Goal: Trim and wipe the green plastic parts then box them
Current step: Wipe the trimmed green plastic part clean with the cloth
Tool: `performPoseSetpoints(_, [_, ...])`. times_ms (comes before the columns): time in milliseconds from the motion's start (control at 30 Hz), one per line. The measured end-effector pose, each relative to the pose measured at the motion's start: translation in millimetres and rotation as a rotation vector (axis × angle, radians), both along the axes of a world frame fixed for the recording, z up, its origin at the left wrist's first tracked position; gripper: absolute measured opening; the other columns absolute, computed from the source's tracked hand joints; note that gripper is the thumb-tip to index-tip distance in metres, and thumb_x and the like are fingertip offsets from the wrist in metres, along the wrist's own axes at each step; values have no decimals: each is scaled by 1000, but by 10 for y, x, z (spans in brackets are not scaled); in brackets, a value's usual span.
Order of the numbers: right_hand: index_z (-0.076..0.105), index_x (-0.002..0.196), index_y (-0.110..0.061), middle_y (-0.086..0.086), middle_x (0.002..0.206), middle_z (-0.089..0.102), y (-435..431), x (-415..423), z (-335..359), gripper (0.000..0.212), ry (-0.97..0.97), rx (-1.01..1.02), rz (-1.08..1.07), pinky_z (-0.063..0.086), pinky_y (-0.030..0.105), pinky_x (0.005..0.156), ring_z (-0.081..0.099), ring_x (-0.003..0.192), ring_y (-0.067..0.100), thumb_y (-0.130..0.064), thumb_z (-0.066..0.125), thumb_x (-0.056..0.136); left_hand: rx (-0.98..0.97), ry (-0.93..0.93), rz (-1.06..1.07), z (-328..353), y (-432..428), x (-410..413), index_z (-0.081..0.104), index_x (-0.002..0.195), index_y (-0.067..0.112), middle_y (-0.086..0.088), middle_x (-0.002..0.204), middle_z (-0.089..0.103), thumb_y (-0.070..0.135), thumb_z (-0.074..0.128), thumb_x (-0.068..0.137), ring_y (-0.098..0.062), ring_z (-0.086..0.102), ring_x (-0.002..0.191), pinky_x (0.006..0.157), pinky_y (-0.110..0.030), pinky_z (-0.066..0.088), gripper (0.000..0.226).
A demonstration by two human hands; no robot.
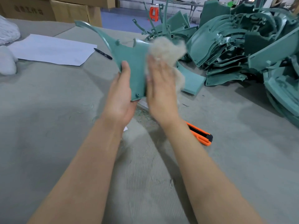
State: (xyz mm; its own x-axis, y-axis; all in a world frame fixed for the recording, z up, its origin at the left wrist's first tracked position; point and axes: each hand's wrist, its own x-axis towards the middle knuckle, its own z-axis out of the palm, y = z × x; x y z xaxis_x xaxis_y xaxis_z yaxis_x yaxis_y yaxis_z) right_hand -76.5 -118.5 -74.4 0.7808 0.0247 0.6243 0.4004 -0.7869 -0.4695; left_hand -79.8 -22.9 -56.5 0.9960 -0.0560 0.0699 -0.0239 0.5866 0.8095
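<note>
My left hand (120,92) holds a curved green plastic part (129,57) upright above the table, thumb on its near face and fingers behind its lower edge. My right hand (159,89) presses a fluffy beige wad of wiping cloth (166,50) against the part's right side; the hand and cloth are blurred. An orange utility knife (200,134) lies on the table just right of my right forearm. A big heap of green plastic parts (242,50) fills the table's right side.
A white sheet of paper (53,49) and a black pen (103,53) lie at the left on the grey felt table (48,126). White cloth bundles (7,39) sit at the far left. Cardboard boxes (64,8) stand behind. A red stool (153,12) is on the floor beyond.
</note>
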Motion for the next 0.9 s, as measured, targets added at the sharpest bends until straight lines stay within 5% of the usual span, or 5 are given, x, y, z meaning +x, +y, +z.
performPoseSetpoints(333, [43,143,-4,17,144,47,81,-46,38,56,-14,57,96,18,29,118,39,137,30,4,35,89,-55,-25,-56,18,89,33,56,127,15,0,114,69,40,26,104,-13,66,105,86,-26,54,45])
performPoseSetpoints(467, [44,144,-10,8,142,51,-329,-12,-34,42,178,334,-115,32,28,111,45,131,19,-8,36,102,242,-107,41,-33,-21,-13,60,110,24,8,108,71,35,32,104,-10,67,105,95,-35,52,30])
performPoseSetpoints(633, [49,135,-17,0,129,57,-604,-50,150,33,101,949,-222,45,33,104,55,116,9,-22,42,103,259,-101,128,-58,64,28,62,107,28,10,111,71,37,36,103,-10,66,107,100,-40,49,27])
performPoseSetpoints(767, [49,130,-16,0,114,62,-453,-134,131,29,264,643,107,52,25,86,61,96,4,-25,45,102,252,-127,73,-59,78,16,63,106,23,7,105,73,36,38,103,-11,68,102,91,-33,55,29])
performPoseSetpoints(900, [58,103,-16,-4,91,60,-378,-48,129,24,158,482,-62,41,29,78,54,84,12,-28,38,105,251,-169,4,-32,124,4,63,107,20,6,101,74,36,38,102,-12,69,100,79,-27,56,31])
